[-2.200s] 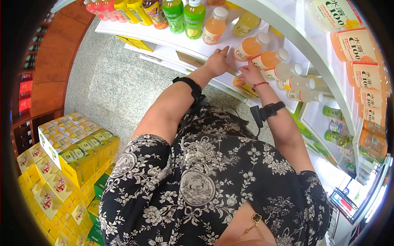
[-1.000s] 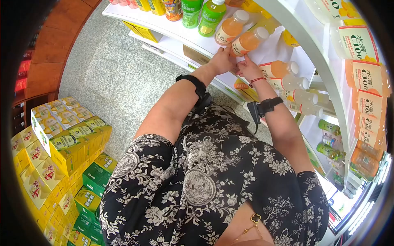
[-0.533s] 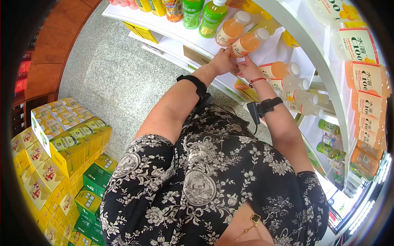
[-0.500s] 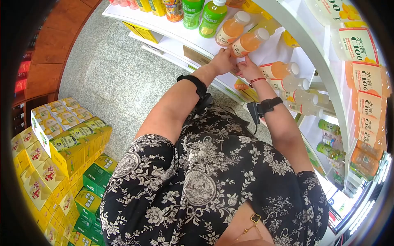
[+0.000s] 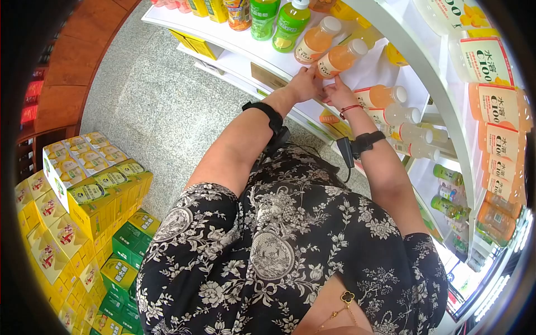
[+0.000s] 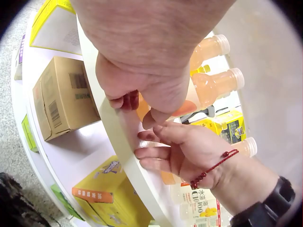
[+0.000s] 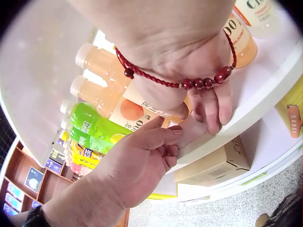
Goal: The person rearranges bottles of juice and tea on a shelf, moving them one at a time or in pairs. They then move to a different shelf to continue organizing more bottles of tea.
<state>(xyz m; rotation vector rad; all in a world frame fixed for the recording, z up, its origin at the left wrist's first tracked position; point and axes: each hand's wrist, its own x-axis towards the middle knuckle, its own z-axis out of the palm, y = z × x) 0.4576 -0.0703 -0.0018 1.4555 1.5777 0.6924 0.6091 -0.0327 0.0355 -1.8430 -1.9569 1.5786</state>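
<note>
A bottle of orange-coloured juice [image 5: 336, 57] with a white cap stands near the front of the white shelf [image 5: 240, 51], close beside a similar juice bottle [image 5: 314, 42]. My left hand [image 5: 304, 85] is at its base, a fingertip against the lower label and the other fingers loosely curled by the shelf edge. My right hand [image 5: 339, 95], with a red beaded bracelet [image 7: 199, 83], touches the base from the other side. Its thumb meets the bottle, and its remaining fingers reach down to the shelf edge in the right wrist view. The two hands nearly meet below the bottle.
More juice bottles [image 5: 379, 96] line the shelf to the right, green bottles [image 5: 290, 25] to the left. A cardboard box [image 6: 66, 97] and a yellow box [image 6: 113, 191] sit on the shelf below. Stacked drink cartons [image 5: 106, 192] stand on the floor behind at left.
Over the first second the juice bottle moved left, close to its neighbour, with both hands at its base. The head view shifted too. Since then, hands and bottle have barely moved.
</note>
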